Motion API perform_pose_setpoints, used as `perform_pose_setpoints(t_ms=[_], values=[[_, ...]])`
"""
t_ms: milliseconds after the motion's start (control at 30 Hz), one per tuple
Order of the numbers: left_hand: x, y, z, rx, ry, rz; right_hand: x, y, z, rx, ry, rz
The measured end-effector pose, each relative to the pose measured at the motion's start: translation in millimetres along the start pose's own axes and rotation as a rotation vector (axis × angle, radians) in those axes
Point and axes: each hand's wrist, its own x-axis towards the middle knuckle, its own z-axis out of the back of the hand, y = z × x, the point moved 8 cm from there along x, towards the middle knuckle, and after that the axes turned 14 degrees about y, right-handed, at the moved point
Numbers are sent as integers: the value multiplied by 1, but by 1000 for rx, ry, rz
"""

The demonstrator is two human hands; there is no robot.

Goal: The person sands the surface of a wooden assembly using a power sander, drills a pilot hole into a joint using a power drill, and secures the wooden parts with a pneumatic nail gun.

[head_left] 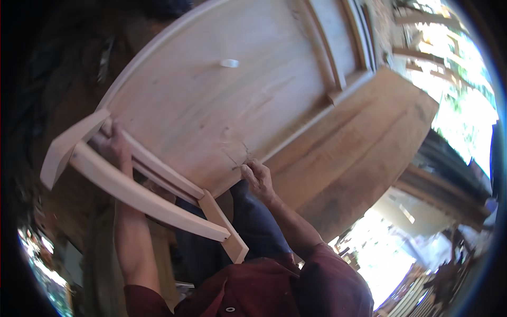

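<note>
You have a pale, unfinished wooden table top [211, 100], oval and tipped up before you, its lower edge close above your lap. Your right hand [257, 177] rests at that edge with fingertips pressed beside a small dark crack in the wood; whether the fingers pinch anything there, you cannot tell from here. Your left hand [117, 148] is wrapped around a rail of the curved leg frame [142, 195] jutting from the underside, steadying the piece. The hands are well apart. This looks like inspecting or working the flaw; next, keep the left grip firm while the right works precisely. A wide board [359, 153] lies behind.
</note>
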Motion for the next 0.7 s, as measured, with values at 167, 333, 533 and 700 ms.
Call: perform_pose_setpoints(t_ms=[167,333,533,700], values=[[1,32,18,-200,-69,22,-33,-130,75,235,-458,-150],[-2,75,13,-82,52,281,11,-362,95,846,-717,-362],[-4,58,-34,-301,150,298,68,-574,140,430,-770,-539],[-10,57,16,-201,186,332,157,-580,99,941,-489,-378]])
